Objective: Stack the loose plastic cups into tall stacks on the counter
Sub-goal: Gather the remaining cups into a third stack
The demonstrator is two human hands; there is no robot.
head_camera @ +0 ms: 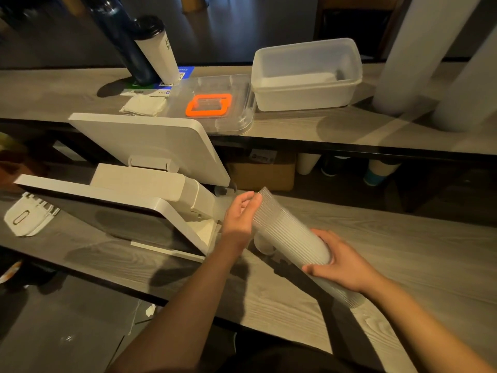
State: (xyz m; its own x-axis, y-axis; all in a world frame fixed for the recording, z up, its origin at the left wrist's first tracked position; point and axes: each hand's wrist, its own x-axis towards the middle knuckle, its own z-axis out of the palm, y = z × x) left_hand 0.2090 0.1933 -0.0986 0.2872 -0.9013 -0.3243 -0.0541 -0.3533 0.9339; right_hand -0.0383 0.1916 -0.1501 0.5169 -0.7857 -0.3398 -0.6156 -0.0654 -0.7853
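- A long stack of clear cups (289, 232) is held tilted over the lower counter (403, 251), its top end pointing to about 11 o'clock.
- The right hand (341, 262) wraps around the stack's middle, fingers curled tight on it.
- The left hand (239, 216) presses flat on the top end, fingers mostly straight, not closed around it.
- A white screen (150, 146) stands at 9 o'clock from the hands.
- An empty plastic tub (306, 74) sits on the upper shelf at 12 o'clock.
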